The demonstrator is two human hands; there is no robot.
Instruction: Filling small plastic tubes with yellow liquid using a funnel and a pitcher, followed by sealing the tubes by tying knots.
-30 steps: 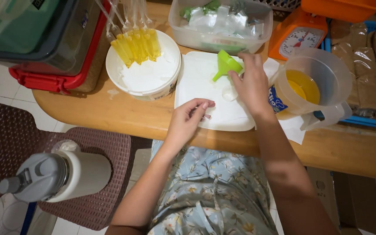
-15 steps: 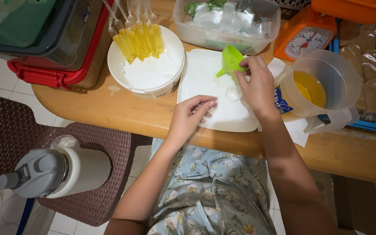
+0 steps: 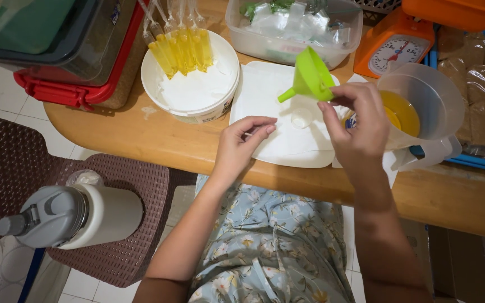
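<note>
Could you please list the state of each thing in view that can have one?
green funnel: lifted, tilted, held by right hand.
left hand: resting on white tray, holding nothing that I can make out.
jug: upright, partly filled with yellow liquid.
white tub: open, holding filled yellow tubes.
clear container: lidless, with bags inside.
flask: closed.

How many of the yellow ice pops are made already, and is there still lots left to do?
Done: several long thin plastic tubes of yellow liquid stand in the round white tub. In hand: the right hand holds the bright green plastic funnel; the left hand rests on the white rectangular tray. Left: the clear plastic jug holds more yellow liquid.
</note>
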